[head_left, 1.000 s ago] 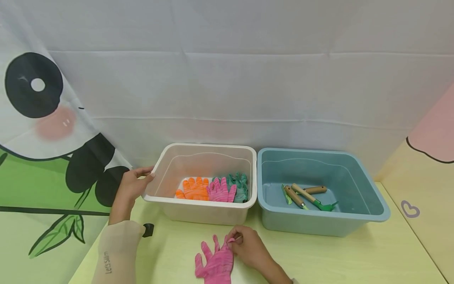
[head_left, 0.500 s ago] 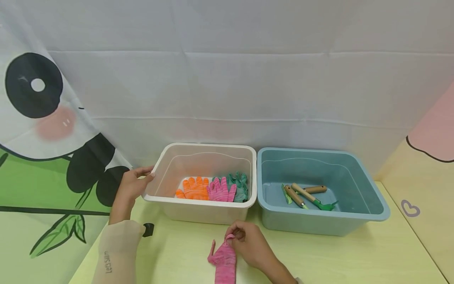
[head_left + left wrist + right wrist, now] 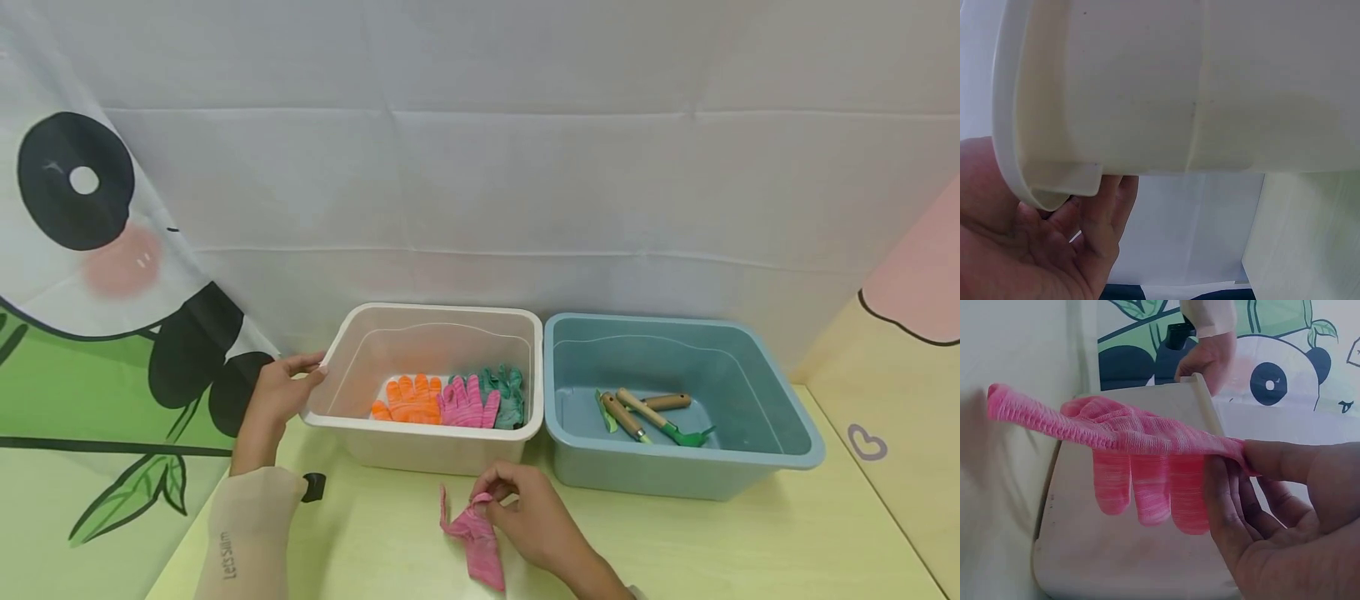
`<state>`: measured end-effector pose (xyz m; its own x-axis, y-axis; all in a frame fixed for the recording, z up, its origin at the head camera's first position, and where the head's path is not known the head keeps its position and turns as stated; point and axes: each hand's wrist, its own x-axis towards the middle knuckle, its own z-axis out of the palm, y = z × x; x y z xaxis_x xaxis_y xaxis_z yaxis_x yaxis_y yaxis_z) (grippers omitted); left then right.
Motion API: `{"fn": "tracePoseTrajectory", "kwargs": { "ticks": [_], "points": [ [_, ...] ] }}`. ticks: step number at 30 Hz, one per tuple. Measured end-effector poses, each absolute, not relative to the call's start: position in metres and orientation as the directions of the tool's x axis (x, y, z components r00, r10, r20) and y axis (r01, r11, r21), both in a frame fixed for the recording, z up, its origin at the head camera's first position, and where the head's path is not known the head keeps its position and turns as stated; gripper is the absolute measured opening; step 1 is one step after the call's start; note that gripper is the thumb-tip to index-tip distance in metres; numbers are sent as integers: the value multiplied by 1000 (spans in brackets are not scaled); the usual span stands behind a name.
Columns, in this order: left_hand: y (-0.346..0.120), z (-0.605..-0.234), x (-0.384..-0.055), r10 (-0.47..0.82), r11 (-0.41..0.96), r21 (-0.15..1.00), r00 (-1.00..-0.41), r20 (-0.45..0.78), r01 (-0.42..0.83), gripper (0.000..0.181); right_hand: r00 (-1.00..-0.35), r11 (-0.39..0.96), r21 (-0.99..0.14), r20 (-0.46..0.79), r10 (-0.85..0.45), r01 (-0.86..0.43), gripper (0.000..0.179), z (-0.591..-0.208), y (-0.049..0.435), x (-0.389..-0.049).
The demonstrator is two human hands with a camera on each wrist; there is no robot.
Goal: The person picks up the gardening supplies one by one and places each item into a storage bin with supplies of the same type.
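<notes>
My right hand (image 3: 528, 512) pinches a pink knit glove (image 3: 476, 537) by one edge, between thumb and fingers. In the right wrist view the glove (image 3: 1154, 434) hangs from the pinch, with several of its fingers drooping down. My left hand (image 3: 281, 396) grips the left rim of the white bin (image 3: 420, 446); the left wrist view shows thumb and fingers around the bin's rim (image 3: 1007, 112). Inside that bin lie an orange glove (image 3: 408, 400), another pink glove (image 3: 467, 404) and green gloves (image 3: 510, 396), partly overlapping.
A blue bin (image 3: 690, 471) stands close beside the white one, to its right. Small garden tools with wooden handles (image 3: 622, 415) lie in it, one with a green rake head (image 3: 688, 436). Both bins stand on a pale yellow table (image 3: 375, 533) before a white cloth backdrop (image 3: 525, 183).
The pink glove, lying spread out on the table a second ago, has been drawn up and now hangs folded from my right hand, which moved slightly forward. The left hand stays on the bin.
</notes>
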<state>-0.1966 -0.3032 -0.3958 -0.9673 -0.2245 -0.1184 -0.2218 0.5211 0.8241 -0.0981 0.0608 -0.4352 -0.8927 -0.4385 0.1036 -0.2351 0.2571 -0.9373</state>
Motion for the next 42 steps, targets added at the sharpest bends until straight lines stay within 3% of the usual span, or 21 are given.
{"fn": "tracePoseTrajectory", "kwargs": {
  "ticks": [12,42],
  "points": [
    [-303,-397,-196,-229,519,826,-967,-113,-219,51,-888,266,-943,60,-457,-201,10,-411,63,-96],
    [-302,-397,-195,-240,499,832,-961,-136,-242,52,-871,182,-941,175,-460,-286,7,-380,67,-107]
  ]
}}
